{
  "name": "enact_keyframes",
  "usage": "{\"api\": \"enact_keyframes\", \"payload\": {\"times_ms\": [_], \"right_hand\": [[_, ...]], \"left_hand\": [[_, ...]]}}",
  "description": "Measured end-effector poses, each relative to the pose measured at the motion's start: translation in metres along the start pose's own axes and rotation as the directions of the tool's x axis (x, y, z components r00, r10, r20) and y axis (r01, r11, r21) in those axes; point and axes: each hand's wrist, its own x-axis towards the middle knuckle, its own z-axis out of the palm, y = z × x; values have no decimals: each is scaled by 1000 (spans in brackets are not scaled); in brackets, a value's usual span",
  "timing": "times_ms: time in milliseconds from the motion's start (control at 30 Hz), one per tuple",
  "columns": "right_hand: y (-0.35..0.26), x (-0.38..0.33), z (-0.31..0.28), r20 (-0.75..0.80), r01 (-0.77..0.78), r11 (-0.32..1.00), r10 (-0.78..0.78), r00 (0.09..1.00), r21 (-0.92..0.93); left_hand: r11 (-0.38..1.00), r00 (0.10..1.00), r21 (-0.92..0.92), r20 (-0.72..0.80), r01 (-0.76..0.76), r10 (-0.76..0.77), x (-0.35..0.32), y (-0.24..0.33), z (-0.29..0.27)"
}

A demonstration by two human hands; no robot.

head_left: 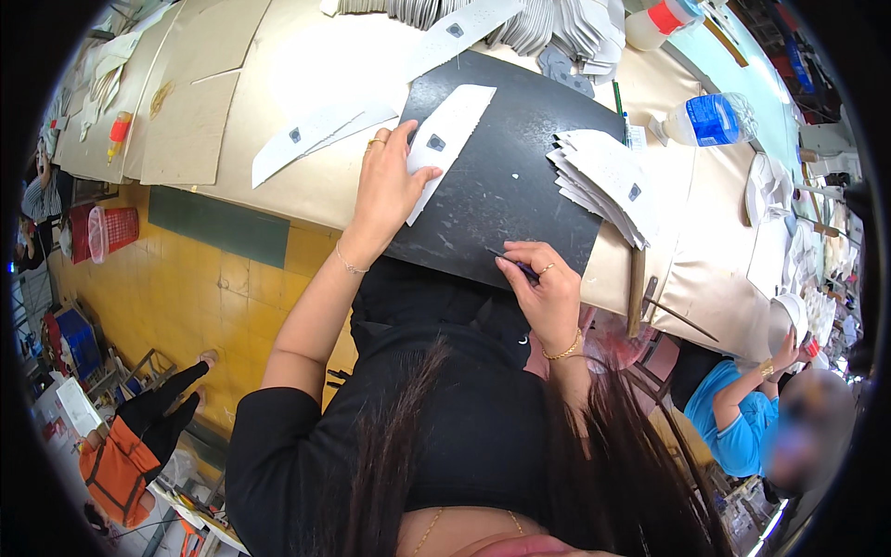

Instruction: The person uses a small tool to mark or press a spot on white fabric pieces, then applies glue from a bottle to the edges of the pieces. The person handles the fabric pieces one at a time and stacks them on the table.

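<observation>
My left hand (382,193) grips the lower left edge of a long white cut piece (461,119) with a small dark patch on it. Its thumb lies on top, and the fingertips are at the far edge. The piece rests at a slant on a black board (548,116). Near the board's front edge my right hand (549,295) is closed around a thin dark pen-like tool (498,252), whose tip points left; its exact kind I cannot tell. A fanned stack of similar white pieces (603,172) lies at the board's right side.
More white pieces (320,135) lie left of the board, and grey stacks (529,28) stand behind it. A blue-labelled bottle (710,121) and a red-labelled one (661,20) are at the right. A wooden-handled tool (636,292) lies at the front edge. A co-worker in blue (733,408) sits at the right.
</observation>
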Motion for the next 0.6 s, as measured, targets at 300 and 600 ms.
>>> {"api": "enact_keyframes", "payload": {"times_ms": [300, 600], "right_hand": [[4, 3, -10, -207, -50, 999, 52, 977, 13], [14, -9, 8, 66, 86, 968, -72, 995, -234]], "left_hand": [[452, 825, -726, 563, 518, -41, -43, 24, 7], [-124, 379, -380, 925, 916, -32, -121, 16, 2]]}}
